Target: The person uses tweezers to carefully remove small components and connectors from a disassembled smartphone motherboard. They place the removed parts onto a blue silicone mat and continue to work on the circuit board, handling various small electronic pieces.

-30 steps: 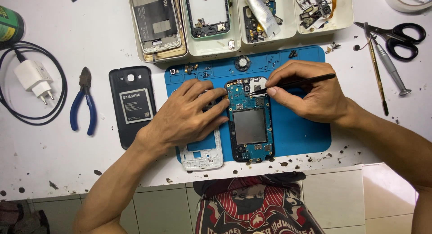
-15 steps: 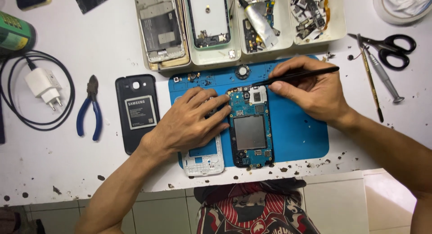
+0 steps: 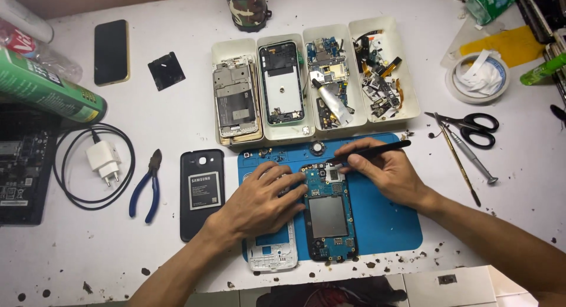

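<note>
While the pliers [image 3: 144,186] and the dark phone back with its battery [image 3: 202,192] lie unused at my left, my left hand [image 3: 265,204] rests flat on the blue mat [image 3: 389,221], fingers spread and pressed against the left edge of the opened phone [image 3: 326,215] to pin it; it grips nothing. The phone lies upright on the mat with its blue circuit board exposed, and the white frame [image 3: 272,254] sits just beside it under my wrist. My right hand [image 3: 386,171] pinches the black tweezers [image 3: 377,150] between thumb and fingers, their tip down at the small part near the board's top edge. To do this well, I judge I should keep the left hand's pressure steady, hold the tweezers low and nearly level, and lift gently so no connector tears. Compared with half a second ago, the view has drawn back: the parts trays [image 3: 315,80] and scissors [image 3: 471,127] sit lower in the picture, while both hands hold much the same pose.
</note>
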